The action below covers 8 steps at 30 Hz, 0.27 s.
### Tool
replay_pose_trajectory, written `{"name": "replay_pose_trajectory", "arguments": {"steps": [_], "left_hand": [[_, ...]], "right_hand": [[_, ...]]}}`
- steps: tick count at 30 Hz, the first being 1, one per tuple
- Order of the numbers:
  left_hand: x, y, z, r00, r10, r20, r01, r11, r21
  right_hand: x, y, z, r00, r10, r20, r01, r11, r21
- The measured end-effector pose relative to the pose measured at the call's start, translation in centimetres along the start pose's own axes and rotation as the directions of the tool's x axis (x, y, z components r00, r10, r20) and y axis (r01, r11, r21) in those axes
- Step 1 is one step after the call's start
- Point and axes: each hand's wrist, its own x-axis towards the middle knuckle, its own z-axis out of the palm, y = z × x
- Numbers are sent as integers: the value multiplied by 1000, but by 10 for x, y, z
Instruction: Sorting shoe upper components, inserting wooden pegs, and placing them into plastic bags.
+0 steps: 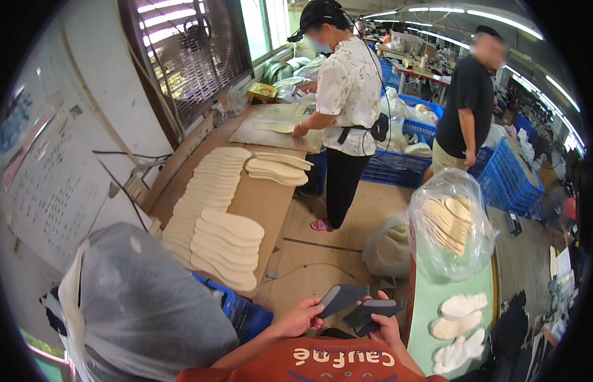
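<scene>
My left hand (303, 317) is closed on the end of a dark flat pad (349, 298) with a lighter grey patch. Beside it, my right hand (388, 330) grips more dark pads (380, 308), which lie over one another and also carry a grey strip. The two sets of pads are close together in front of my red shirt; whether they touch I cannot tell. Ahead on the left, overlapping rows of cream insoles (226, 239) cover part of a brown table (266, 258).
A large grey sack (150, 305) and a blue crate (242, 315) stand at my left. On my right, a green-topped table (424, 299) holds a clear bag of insoles (450, 223) and pale insoles (459, 325). One person (350, 95) works at the far table; another (465, 108) stands near blue crates (513, 175).
</scene>
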Motion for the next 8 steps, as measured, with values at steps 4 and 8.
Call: {"name": "replay_pose_trajectory", "arguments": {"steps": [4, 8], "left_hand": [[38, 41, -21, 988, 104, -112, -121, 980, -160], [53, 76, -52, 967, 89, -239, -129, 979, -156]], "right_hand": [[104, -28, 38, 976, 170, 139, -148, 977, -152], [189, -34, 72, 922, 319, 219, -277, 939, -204]]}}
